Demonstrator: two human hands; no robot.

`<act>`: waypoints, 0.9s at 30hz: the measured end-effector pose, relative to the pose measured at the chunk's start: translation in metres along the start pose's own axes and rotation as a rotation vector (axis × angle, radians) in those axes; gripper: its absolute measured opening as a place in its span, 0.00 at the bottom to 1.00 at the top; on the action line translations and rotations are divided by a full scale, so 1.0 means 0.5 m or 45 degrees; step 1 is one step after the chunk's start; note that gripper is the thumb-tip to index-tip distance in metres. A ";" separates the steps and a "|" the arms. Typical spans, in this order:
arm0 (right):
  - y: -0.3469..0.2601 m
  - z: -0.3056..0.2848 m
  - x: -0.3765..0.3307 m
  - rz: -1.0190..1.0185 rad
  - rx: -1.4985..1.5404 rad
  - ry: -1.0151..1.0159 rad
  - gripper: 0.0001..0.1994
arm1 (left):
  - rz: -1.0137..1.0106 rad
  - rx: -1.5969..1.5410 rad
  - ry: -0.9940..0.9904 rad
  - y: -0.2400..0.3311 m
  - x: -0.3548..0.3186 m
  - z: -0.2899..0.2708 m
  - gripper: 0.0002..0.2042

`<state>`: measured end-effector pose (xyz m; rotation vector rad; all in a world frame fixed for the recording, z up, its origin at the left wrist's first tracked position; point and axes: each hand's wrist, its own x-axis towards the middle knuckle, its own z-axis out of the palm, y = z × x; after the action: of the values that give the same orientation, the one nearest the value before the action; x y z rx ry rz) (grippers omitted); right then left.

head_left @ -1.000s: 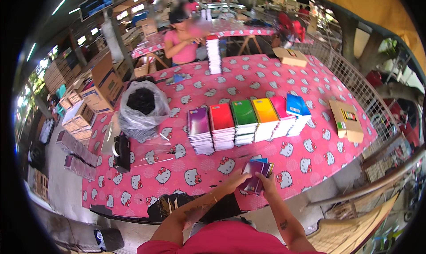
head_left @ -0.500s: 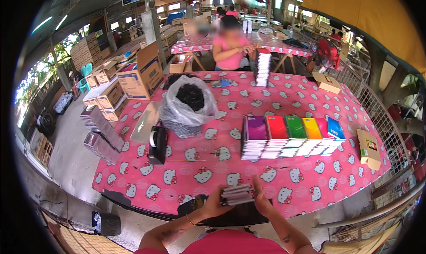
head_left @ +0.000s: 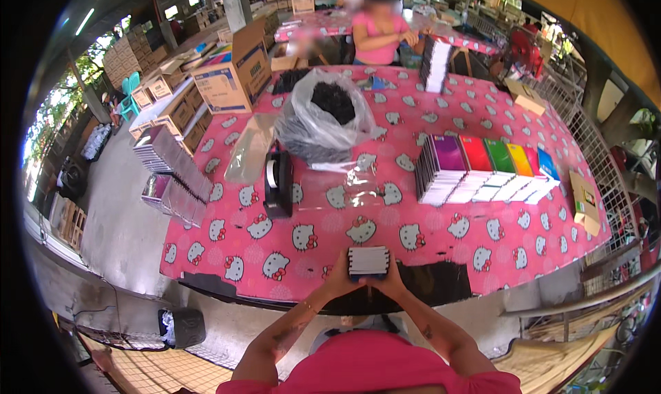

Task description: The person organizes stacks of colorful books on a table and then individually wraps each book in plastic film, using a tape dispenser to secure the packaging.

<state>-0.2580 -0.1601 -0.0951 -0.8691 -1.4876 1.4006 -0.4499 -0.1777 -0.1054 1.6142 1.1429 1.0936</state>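
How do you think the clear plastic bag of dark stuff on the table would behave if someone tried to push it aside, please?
The clear plastic bag would probably sag and deform rather than slide as one piece, since its film looks thin and crumpled. Its mouth stands open, so a hard shove might spill the dark contents. It bulges wide at the base, so tipping seems unlikely.

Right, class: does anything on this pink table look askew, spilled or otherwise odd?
Nothing is spilled or damaged. The coloured booklet stacks lean and fan toward the right instead of standing square. The bag gapes open beside the tape dispenser. Both hands, left and right, hold a squared stack.
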 end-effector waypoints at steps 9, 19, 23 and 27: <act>-0.012 -0.033 0.014 0.069 -0.104 -0.039 0.41 | 0.100 0.634 -0.078 0.234 0.032 -0.075 0.46; -0.001 -0.041 0.021 0.072 -0.278 -0.207 0.40 | 0.126 1.278 -0.373 0.237 0.084 -0.004 0.42; -0.113 -0.090 0.137 0.008 -0.158 -0.479 0.32 | 0.063 1.226 0.116 0.236 0.035 -0.074 0.37; -0.006 -0.095 0.366 -0.326 -0.625 -0.149 0.18 | -0.089 1.457 0.500 0.280 -0.038 -0.181 0.36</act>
<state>-0.2791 0.0258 -0.0689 -0.8582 -2.0006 0.9234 -0.5097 -0.2128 0.0475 2.1814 2.3344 0.7186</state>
